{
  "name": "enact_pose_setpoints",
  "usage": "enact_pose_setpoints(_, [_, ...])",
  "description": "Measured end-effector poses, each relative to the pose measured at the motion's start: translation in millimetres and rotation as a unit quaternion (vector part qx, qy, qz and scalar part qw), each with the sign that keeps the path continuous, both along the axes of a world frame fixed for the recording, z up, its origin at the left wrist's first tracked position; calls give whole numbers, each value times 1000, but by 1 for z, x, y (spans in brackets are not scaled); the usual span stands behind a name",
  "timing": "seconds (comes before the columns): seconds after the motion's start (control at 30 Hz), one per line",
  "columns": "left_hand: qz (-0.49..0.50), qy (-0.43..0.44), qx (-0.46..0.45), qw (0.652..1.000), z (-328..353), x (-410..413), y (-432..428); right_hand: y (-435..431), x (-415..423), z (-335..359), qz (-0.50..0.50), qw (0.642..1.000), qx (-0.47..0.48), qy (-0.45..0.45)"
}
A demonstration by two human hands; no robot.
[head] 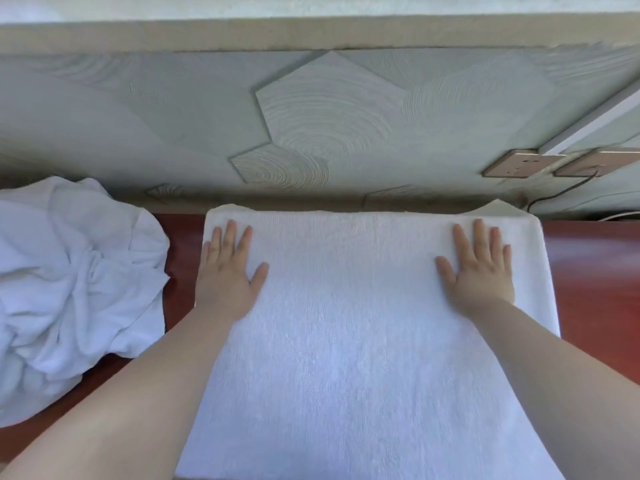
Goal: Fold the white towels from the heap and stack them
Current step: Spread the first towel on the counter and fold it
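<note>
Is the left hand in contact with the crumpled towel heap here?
Apart. The head view shows a strip of red table between the heap and the left hand, which lies flat on the spread towel.

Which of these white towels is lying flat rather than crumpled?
The towel in the middle, spread smooth on the table with the left hand and right hand pressing flat on it. The heap at the left is bunched and wrinkled.

Both hands [227, 275] [479, 271] flat, fingers spread
</note>
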State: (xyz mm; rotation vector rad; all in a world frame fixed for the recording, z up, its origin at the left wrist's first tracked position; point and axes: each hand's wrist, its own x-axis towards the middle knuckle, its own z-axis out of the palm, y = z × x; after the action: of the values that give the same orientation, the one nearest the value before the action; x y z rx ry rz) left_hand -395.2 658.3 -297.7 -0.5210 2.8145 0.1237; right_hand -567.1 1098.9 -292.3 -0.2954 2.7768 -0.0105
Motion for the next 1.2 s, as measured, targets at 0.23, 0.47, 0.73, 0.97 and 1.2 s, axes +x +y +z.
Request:
enact_pose_setpoints(0.23, [-29,-4,44,999,16,-20,36,-62,27,18,32,999,5,-31])
enact_pose_setpoints(0.47, [-75,13,15,997,2,-16,62,-148,69,5,203,978,-28,-38])
enact_pose_setpoints(0.73, [-78,-6,3,997,5,-8,37,-123,77,11,142,989,-10,-34])
enact_pose_setpoints(0.97, [-111,-19,-2,994,7,46,46,-74,140,14,136,990,12,-31])
enact_pose_setpoints(1.2, [-127,-19,20,992,9,86,53,-53,215,16,130,990,20,-52])
